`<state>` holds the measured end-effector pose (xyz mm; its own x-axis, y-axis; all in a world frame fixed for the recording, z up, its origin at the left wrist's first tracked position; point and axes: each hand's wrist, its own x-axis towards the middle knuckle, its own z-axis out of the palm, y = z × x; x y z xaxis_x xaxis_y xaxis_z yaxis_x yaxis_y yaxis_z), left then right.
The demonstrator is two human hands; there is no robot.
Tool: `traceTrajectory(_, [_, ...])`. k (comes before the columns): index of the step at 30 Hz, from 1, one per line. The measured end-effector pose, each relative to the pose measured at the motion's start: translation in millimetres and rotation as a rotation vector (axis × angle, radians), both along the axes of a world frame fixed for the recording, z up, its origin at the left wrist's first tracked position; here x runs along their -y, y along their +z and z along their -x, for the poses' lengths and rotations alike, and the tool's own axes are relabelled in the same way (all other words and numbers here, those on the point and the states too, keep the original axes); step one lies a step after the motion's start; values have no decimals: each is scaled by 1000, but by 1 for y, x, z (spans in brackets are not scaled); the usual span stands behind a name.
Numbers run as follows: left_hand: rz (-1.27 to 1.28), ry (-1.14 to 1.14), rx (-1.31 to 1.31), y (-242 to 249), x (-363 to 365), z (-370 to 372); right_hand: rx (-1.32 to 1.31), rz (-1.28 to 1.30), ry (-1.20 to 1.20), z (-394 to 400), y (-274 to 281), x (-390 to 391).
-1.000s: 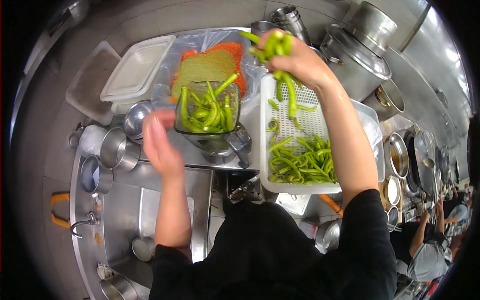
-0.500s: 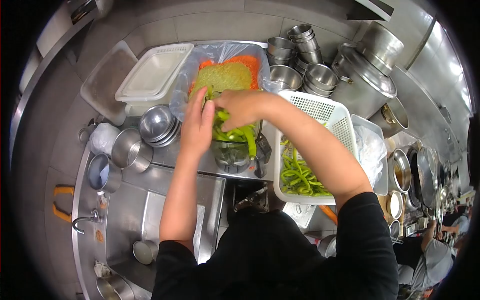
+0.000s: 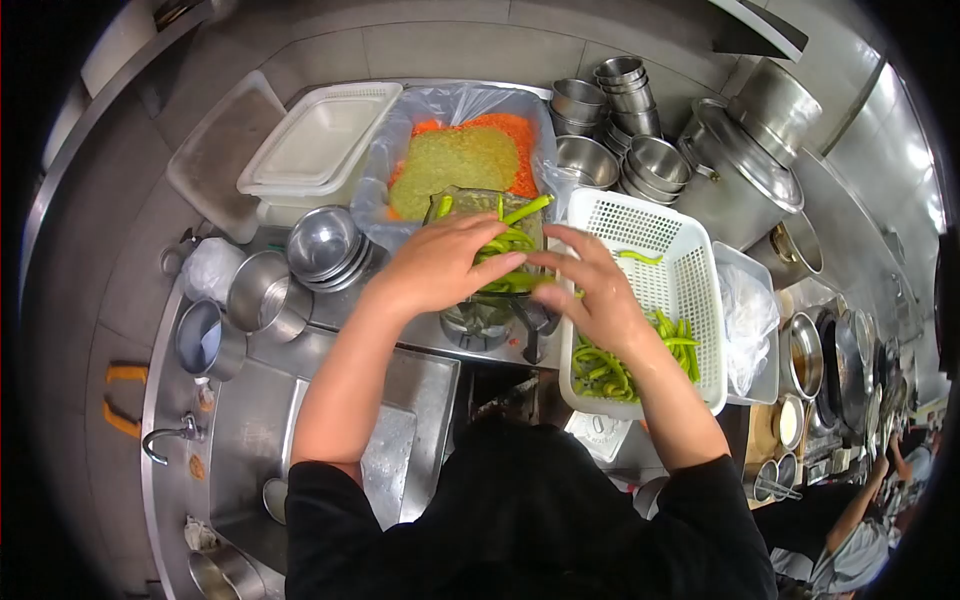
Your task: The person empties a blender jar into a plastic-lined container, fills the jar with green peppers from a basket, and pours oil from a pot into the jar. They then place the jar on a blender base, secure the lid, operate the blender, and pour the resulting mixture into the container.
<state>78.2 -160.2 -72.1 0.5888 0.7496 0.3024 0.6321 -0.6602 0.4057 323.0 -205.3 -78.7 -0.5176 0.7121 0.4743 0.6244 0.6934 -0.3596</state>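
Long green chili peppers (image 3: 516, 240) fill a clear blender jar (image 3: 470, 328) on the steel counter, with some poking above its rim. My left hand (image 3: 440, 262) lies over the jar's left side, fingers stretched out against the peppers. At the right side of the jar is my right hand (image 3: 598, 288), its fingers spread and no pepper visibly gripped. A white perforated basket (image 3: 645, 215) to the right holds more green peppers (image 3: 605, 372). Behind the jar, a plastic-lined tub (image 3: 375, 185) contains a green mash (image 3: 455, 165) over an orange-red one (image 3: 515, 135).
Stacked steel bowls (image 3: 322, 245) stand at the left, near a steel pot (image 3: 268, 295) and a sink with a tap (image 3: 175, 435). Bowls and a large lidded pot (image 3: 740, 160) crowd the back right. Another person (image 3: 850, 545) is at the far right.
My right hand has come out of the jar's mouth and moved right, its fingers spreading. My left hand has tilted inward over the peppers. The view has shifted slightly.
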Motion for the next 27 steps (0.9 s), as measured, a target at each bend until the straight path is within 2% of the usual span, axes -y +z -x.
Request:
traceTrajectory(2, [-43,-3,-39,3,-1,-3,-122,-244,-133,6,-13,-23])
traceTrajectory(3, [-49,25,-98,5,-2,-3,-124,-247,-139,11,-9,-30])
traceTrajectory(6, [-32,87,-215,10,-4,-8,-306,-171,-384,23,-4,-52])
traceTrajectory(7, [-8,128,-272,12,-4,-9,-304,-172,-384,23,-4,-58])
traceTrajectory(9, [-36,152,-233,8,-3,-8,-346,219,-342,27,2,-63])
traceTrajectory(10, [-59,172,-195,6,-1,-7,-349,217,-342,30,5,-60])
traceTrajectory(13, [-208,219,-64,5,12,2,-248,175,-355,37,2,-42])
traceTrajectory(14, [-197,219,-64,2,12,3,-85,22,-311,38,-4,-35])
traceTrajectory(15, [-180,149,-136,-1,12,4,77,-128,-262,40,-10,-30])
traceTrajectory(16, [-163,78,-207,-4,13,4,129,-124,-248,42,-13,-27])
traceTrajectory(19, [-83,89,-242,-6,13,-3,223,-143,-246,42,-10,-30])
traceTrajectory(21, [-73,106,-200,-9,11,-4,207,-127,-231,40,-7,-30])
traceTrajectory(23, [-274,141,46,-6,23,-4,-11,-267,-255,39,-2,-19])
traceTrajectory(26, [-259,198,363,-4,58,9,-324,-148,-210,31,-1,17])
traceTrajectory(27, [-261,247,531,-11,94,21,-439,-83,-109,28,-4,53])
